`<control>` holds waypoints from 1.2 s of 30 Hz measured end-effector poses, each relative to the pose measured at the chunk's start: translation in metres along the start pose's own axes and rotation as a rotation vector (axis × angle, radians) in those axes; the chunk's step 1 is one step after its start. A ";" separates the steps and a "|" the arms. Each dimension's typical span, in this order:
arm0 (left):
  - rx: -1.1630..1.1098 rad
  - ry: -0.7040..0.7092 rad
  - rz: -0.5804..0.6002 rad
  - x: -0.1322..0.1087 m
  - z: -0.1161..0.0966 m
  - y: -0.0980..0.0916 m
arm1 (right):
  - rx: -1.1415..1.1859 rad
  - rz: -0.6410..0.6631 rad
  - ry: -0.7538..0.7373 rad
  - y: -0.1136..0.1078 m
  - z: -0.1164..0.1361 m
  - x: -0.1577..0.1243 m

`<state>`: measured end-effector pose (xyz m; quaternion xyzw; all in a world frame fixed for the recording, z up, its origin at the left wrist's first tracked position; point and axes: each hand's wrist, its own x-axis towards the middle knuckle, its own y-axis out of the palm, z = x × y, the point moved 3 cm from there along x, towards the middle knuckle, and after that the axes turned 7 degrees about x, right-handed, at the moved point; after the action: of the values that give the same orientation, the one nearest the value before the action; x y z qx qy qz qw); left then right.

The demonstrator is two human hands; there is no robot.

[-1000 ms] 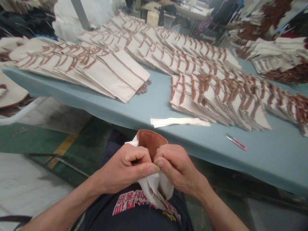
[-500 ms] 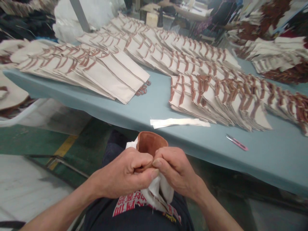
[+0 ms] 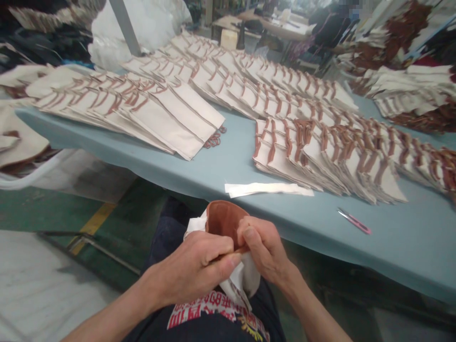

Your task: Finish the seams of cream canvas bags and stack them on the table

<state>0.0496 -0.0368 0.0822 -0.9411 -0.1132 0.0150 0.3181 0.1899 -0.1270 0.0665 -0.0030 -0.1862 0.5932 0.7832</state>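
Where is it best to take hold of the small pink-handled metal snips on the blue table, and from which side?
Pinch the handle end of the pink-handled metal snips from above, over the near edge of the blue table. They lie flat and slanted, tips pointing away leftwards, nothing touching them. The right hand is nearer, though it and the left hand hold a brown and white fabric piece.

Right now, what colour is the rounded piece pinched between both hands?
Reddish brown: the rounded piece shows clearly in the head view, above white cloth.
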 end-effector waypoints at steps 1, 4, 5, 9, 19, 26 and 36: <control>0.031 -0.001 -0.004 0.001 0.001 0.001 | 0.004 -0.005 0.000 0.000 -0.003 -0.001; 0.100 0.051 -0.076 0.001 0.004 0.008 | 0.014 0.017 0.009 0.006 -0.010 -0.002; 0.110 0.085 -0.120 0.001 0.005 0.010 | 0.023 0.036 0.020 0.010 -0.013 -0.002; 0.062 0.142 -0.244 0.001 0.018 0.012 | 0.084 0.047 0.085 0.019 -0.018 0.000; -0.481 -0.218 -0.151 -0.012 0.063 -0.024 | 0.034 0.178 0.243 0.034 -0.014 0.004; -0.754 -0.188 -0.237 -0.026 0.078 -0.003 | 0.077 0.085 0.215 0.054 -0.005 0.011; -0.221 -0.337 -0.058 -0.044 0.063 -0.041 | 0.391 0.056 0.327 0.056 -0.022 0.047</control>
<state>-0.0082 0.0225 0.0543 -0.9509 -0.1927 0.1507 0.1898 0.1548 -0.0619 0.0465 0.0473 0.0615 0.6311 0.7718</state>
